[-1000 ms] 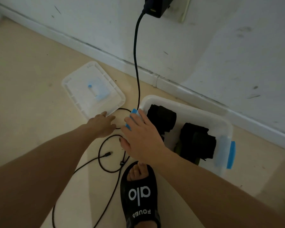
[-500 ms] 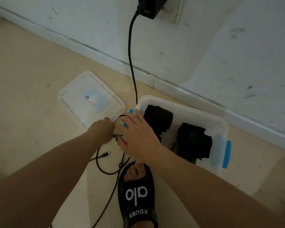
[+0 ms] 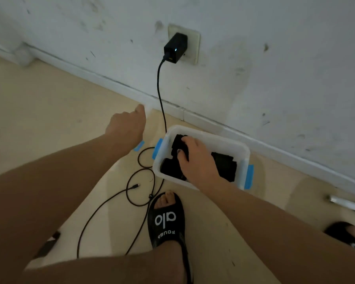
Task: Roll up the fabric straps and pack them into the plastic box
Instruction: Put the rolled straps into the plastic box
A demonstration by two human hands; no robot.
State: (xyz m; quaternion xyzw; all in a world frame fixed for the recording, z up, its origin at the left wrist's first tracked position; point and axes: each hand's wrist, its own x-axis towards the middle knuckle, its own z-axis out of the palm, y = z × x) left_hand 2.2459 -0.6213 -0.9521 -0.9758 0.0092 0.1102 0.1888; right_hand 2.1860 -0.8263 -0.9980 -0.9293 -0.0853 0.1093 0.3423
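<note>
I judge that the packing step is almost at its end. My right hand (image 3: pixel 197 160) is inside the clear plastic box (image 3: pixel 230 144), which stands on the floor near the skirting board, and its fingers (image 3: pixel 184 155) are curled down onto a black rolled strap (image 3: pixel 177 143) at the left end of the box. Another dark roll (image 3: pixel 225 166) lies at the right end, and a third dark bundle (image 3: pixel 170 168) sits at the near-left corner. All the straps I can see are already in the box.

My left hand (image 3: pixel 127 125) is raised over the floor to the left of the box. Its fingers are curled in and I see its back only. I think it grips the lid — a blue latch (image 3: pixel 139 145) shows just under the wrist — but the lid itself is hidden, so I cannot tell for sure.

The next move, in my judgement, asks to press the rolls flat below the rim, take the right hand out, and bring the lid over the box so that the blue clips (image 3: pixel 157 149) can close. The black charger cable (image 3: pixel 162 111) hangs close to the far-left corner and could catch under the lid.

Compared with half a second ago, the right hand has gone from the left rim of the box into it, the left hand has lifted away from the cable loops (image 3: pixel 146 177), and the lid no longer lies flat on the floor.
</note>
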